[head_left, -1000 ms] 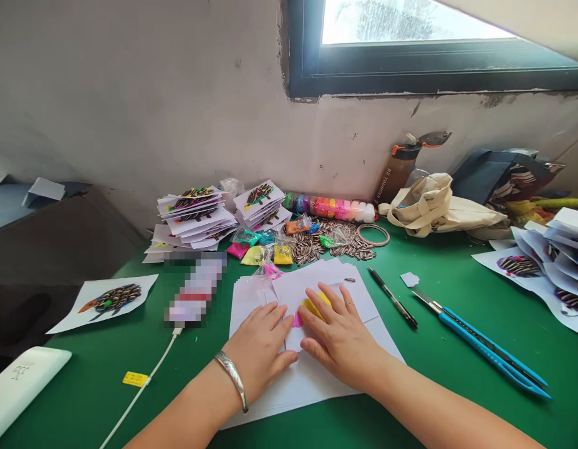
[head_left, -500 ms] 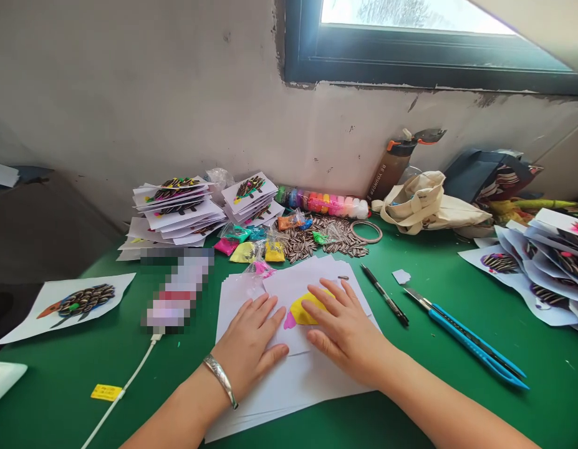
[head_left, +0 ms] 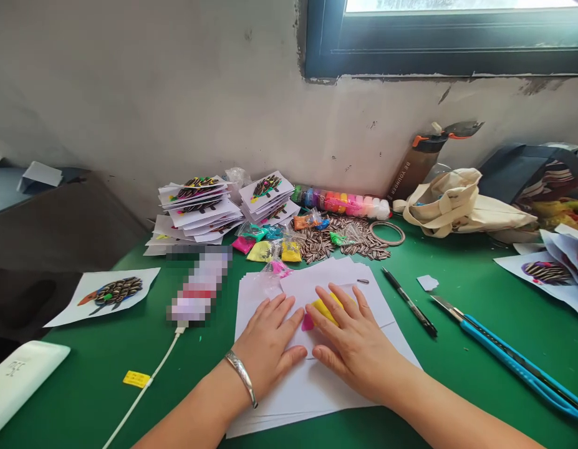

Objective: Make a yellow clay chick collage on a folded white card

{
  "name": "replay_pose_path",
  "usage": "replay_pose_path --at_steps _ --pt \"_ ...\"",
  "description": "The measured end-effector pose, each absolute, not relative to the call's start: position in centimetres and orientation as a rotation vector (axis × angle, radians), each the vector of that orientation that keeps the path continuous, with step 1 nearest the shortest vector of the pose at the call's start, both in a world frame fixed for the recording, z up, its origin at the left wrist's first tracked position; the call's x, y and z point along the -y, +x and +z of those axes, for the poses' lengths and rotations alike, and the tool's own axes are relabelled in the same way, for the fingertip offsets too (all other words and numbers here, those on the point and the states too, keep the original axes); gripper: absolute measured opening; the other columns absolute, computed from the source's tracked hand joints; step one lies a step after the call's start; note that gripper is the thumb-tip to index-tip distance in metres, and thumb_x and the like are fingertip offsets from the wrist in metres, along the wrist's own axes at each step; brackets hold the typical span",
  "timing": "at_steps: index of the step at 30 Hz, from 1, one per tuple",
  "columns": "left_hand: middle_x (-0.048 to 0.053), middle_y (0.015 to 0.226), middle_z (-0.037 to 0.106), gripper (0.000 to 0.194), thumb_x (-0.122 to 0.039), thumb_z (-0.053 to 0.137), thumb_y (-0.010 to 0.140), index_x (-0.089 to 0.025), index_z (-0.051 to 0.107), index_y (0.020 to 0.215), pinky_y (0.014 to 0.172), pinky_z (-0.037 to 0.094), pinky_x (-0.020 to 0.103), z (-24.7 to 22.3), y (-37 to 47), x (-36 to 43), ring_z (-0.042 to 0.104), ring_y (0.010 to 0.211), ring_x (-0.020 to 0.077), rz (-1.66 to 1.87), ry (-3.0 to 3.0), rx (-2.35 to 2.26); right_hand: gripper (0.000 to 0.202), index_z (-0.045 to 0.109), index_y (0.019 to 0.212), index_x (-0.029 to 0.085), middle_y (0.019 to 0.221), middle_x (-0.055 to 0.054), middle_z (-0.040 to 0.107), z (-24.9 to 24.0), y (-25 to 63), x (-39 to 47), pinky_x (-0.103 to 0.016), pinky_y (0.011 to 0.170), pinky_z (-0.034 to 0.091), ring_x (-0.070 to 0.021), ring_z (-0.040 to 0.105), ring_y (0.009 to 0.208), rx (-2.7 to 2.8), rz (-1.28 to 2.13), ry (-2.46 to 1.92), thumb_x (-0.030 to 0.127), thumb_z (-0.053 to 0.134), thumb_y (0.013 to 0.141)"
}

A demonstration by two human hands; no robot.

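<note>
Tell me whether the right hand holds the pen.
No, the pen lies on the green table, while the right hand spreads over the yellow shape.

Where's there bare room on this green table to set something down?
Mostly bare: right of the paper pile, between pen, cutter and right forearm; and left of it, between white cable and left forearm. The back is crowded with stacked pictures, coloured bags and seeds.
</note>
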State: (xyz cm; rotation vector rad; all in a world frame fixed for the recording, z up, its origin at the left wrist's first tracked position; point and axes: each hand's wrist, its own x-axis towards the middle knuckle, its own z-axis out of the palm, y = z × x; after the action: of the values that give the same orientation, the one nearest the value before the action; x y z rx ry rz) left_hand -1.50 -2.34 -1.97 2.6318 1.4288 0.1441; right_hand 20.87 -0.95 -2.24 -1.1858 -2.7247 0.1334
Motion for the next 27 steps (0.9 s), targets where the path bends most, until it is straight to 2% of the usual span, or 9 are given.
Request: replay_pose_path --at_steps 8,14,22,27 --pt "0.009 0.146 0.038 0.053 -0.043 0.047 0.09 -0.024 0.04 0.138 0.109 0.03 0.051 -3.0 -1.7 2.4 0.03 0.135 0.0291 0.232 2.67 -1.442 0.047 0.044 0.135 0.031 0.149 -0.004 0.032 -1.9 20.5 0.7 -0.068 0.105 0.011 -0.0376 0.016 0.138 2.719 0.159 -1.212 0.05 0.036 0.093" --pt "0.009 0.146 0.038 0.053 -0.044 0.048 0.089 -0.024 0.039 0.139 0.108 0.031 0.052 -3.6 -1.8 2.4 0.031 0.134 0.0296 0.287 2.686 -1.442 0.052 0.035 0.14 0.032 0.152 -0.007 0.023 -2.1 21.1 0.5 -0.069 0.103 0.013 -0.0364 0.017 0.138 2.658 0.149 -1.289 0.053 0.033 0.093" --pt "0.008 0.146 0.038 0.052 -0.043 0.049 0.089 -0.026 0.04 0.138 0.108 0.031 0.051 -4.0 -2.0 2.3 0.03 0.135 0.0294 0.334 2.69 -1.43 0.043 0.047 0.132 0.032 0.147 -0.003 0.035 -2.0 20.7 0.4 -0.069 0.103 0.01 -0.0359 0.018 0.137 2.675 0.182 -1.295 0.049 0.037 0.093" --pt "0.008 0.146 0.038 0.053 -0.042 0.049 0.089 -0.026 0.04 0.138 0.108 0.031 0.051 -4.1 -2.0 2.3 0.031 0.135 0.0295 0.335 2.698 -1.427 0.054 0.031 0.142 0.032 0.15 -0.007 0.028 -2.0 21.0 0.3 -0.067 0.103 0.016 -0.0348 0.021 0.137 2.617 0.199 -1.358 0.053 0.034 0.092"
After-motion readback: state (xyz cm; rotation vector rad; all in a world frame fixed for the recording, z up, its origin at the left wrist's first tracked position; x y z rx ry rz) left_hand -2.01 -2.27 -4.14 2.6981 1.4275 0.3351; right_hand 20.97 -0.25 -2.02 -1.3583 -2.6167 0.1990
